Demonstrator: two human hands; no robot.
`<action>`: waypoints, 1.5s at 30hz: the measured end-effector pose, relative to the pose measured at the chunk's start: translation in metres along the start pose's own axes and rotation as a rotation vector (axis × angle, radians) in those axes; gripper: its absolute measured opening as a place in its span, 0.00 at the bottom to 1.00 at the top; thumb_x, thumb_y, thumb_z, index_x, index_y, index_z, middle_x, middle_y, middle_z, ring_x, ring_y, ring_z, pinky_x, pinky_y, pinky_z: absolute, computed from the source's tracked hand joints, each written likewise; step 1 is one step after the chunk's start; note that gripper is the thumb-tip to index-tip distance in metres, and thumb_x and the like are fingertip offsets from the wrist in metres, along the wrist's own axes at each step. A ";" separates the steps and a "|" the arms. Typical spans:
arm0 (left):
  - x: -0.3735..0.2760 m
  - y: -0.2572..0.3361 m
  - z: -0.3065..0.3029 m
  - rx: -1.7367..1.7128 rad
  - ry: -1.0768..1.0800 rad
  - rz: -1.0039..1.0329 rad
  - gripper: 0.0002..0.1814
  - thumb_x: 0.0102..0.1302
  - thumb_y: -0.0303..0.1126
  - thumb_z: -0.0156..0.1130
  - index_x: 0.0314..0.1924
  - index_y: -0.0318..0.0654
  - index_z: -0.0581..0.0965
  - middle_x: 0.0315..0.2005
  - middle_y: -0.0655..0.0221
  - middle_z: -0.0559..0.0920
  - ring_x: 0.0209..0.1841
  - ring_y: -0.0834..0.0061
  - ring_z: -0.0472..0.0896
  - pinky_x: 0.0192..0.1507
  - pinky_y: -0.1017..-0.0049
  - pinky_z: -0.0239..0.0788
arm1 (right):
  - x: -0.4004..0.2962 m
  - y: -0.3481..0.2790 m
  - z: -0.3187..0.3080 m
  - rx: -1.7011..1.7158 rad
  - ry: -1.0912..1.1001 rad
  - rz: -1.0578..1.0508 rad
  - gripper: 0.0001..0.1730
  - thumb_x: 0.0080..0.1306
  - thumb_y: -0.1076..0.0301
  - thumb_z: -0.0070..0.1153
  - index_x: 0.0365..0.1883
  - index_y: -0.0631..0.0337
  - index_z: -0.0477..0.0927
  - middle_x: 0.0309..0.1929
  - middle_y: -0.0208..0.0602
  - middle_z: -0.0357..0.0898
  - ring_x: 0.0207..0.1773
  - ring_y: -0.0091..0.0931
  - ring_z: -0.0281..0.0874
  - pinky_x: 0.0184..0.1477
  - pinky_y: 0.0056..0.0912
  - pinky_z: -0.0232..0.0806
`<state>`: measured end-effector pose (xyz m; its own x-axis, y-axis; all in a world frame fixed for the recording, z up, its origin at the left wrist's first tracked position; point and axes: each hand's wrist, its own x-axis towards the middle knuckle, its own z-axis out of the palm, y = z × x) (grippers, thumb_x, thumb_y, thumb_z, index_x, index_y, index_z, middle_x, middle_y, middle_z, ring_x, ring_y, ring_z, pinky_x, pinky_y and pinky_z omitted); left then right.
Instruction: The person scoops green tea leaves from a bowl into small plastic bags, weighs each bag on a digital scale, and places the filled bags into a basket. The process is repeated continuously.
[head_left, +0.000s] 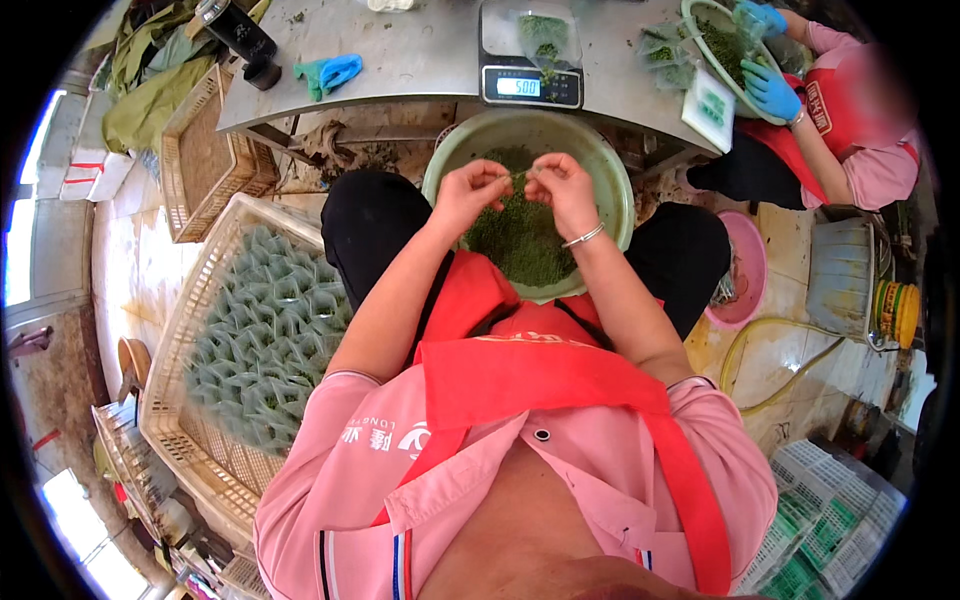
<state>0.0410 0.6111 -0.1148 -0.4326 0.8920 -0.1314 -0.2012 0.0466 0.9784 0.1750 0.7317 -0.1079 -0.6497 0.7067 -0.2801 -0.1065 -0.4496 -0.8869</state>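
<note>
Between my knees stands a pale green plastic basin (609, 169) with a mass of small green berries or sprigs (517, 240) in it. My left hand (474, 193) and my right hand (561, 193) are raised over it, close together, fingertips pinched. A thin sprig (519, 173) seems to stretch between them, too small to make out well. Beyond the basin, on the metal table's edge, a digital scale (531, 86) with a lit display carries a clear plastic bag (544, 37) of the same green stuff.
At left, a plastic crate (206, 450) holds several filled clear bags (270, 337). Blue and green gloves (330, 75) and a black flask (238, 31) lie on the metal table (420, 71). A blue-gloved co-worker (772, 90) handles another basin (694, 34). A pink basin (754, 259) stands at right.
</note>
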 end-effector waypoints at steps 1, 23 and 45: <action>-0.002 -0.003 -0.003 -0.037 -0.007 0.007 0.09 0.67 0.27 0.58 0.45 0.30 0.75 0.32 0.66 0.82 0.35 0.79 0.81 0.31 0.81 0.73 | 0.001 0.002 -0.003 -0.010 0.018 -0.015 0.05 0.63 0.78 0.52 0.37 0.63 0.75 0.30 0.36 0.79 0.27 0.24 0.79 0.29 0.26 0.74; -0.003 -0.018 -0.023 1.137 -0.022 -0.059 0.16 0.58 0.44 0.62 0.46 0.51 0.78 0.38 0.69 0.84 0.41 0.66 0.82 0.42 0.68 0.72 | 0.046 0.115 -0.070 -0.756 -0.114 0.236 0.14 0.57 0.71 0.60 0.42 0.59 0.74 0.35 0.39 0.79 0.32 0.30 0.81 0.34 0.34 0.74; -0.001 -0.005 -0.011 0.536 -0.007 -0.121 0.13 0.67 0.33 0.56 0.47 0.31 0.76 0.28 0.67 0.83 0.25 0.80 0.80 0.28 0.78 0.72 | -0.010 0.000 -0.033 0.198 -0.291 0.397 0.07 0.66 0.73 0.53 0.43 0.57 0.75 0.33 0.30 0.77 0.33 0.24 0.78 0.35 0.28 0.74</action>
<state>0.0330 0.6049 -0.1214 -0.4281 0.8689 -0.2486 0.2274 0.3698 0.9009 0.2065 0.7423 -0.1169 -0.8480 0.2925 -0.4420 0.0686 -0.7663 -0.6388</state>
